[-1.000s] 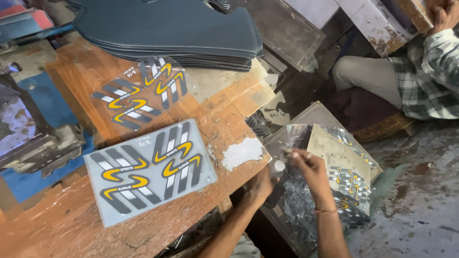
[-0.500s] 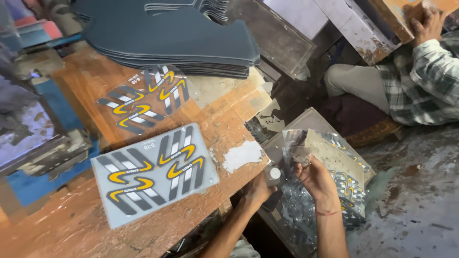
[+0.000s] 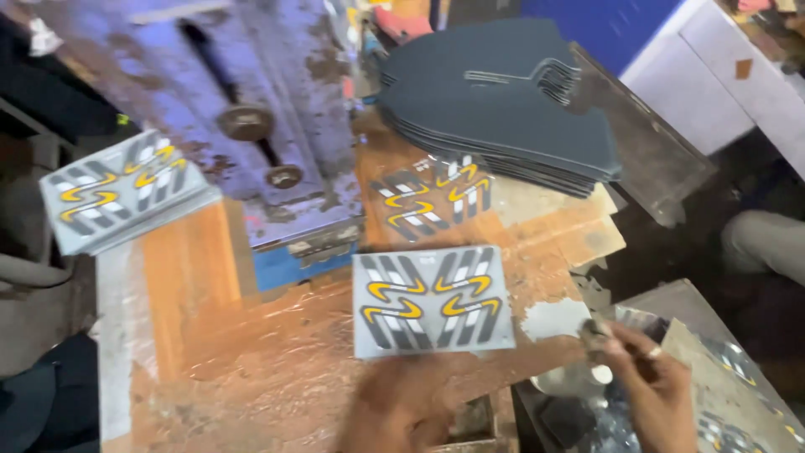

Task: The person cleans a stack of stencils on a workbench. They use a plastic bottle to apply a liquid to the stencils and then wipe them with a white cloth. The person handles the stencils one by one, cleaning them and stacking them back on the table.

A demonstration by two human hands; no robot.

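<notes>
Head camera view, looking down over a worn orange-brown wooden workbench: the person's right hand sits at the lower right, off the bench edge, fingers pinched shut around a small dark scrap, too blurred to name, held above a tray of shiny printed sheets. Left hand lies low at the bottom centre, motion-blurred, so whether it is open or closed cannot be told; it appears to hold nothing. Just beyond the left hand, near but apart, lies a grey square sheet printed with yellow, black and white chevron stripes, flat on the bench, its edges roughly square to the viewer. This sheet lies up and left of the right hand, and the left hand is the nearer of the two. Farther back rest a cut-out stripe piece and a stack of dark grey shaped panels. A second striped sheet sits at far left, beside a blue machine body
</notes>
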